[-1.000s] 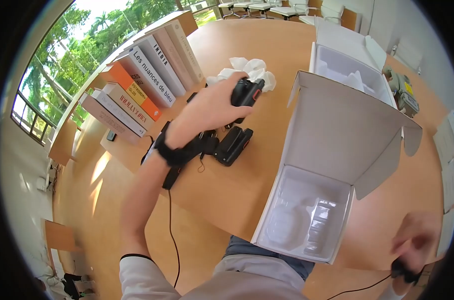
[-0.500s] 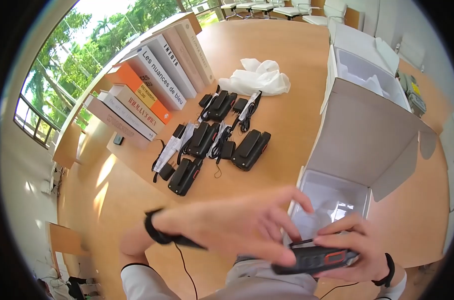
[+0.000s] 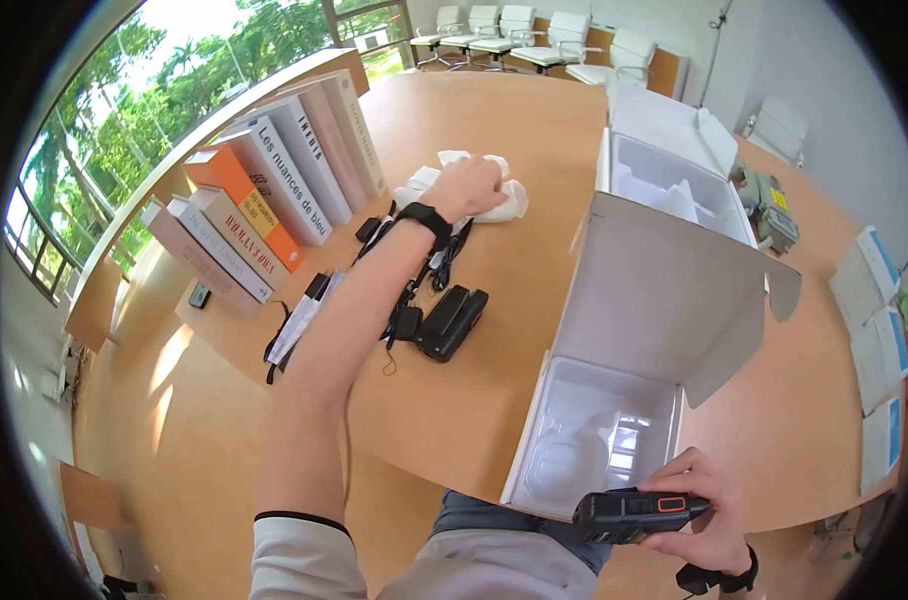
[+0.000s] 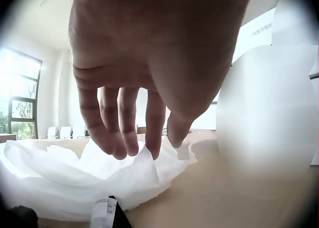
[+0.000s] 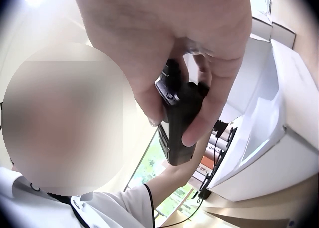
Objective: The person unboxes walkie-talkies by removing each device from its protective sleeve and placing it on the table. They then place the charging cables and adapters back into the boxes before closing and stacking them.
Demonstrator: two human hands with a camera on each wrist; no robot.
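My left hand [image 3: 464,188] is stretched out over the crumpled thin white wrapping [image 3: 512,202] at the far side of the table. In the left wrist view its fingers hang down, loosely bent, with the fingertips right at the white sheet [image 4: 114,183] and the thumb apart. Close to my body, my right hand [image 3: 716,515] grips a black walkie-talkie [image 3: 629,517] by its end, thumb on one side and fingers on the other. Its orange-framed part faces up, and it overlaps the front edge of the open white box [image 3: 564,470], whose moulded tray shows bare.
Another walkie-talkie [image 3: 452,325] lies on the table beside chargers and black cables [image 3: 449,262], partly hidden by my left arm. Upright books [image 3: 289,170] line the left edge. A second open box [image 3: 664,185] stands behind the first, near a grey-green device [image 3: 774,215].
My left hand brought a walkie-talkie from the table toward the near box. My right hand came in from the right and took it. The left hand then went back out to the white wrapping.
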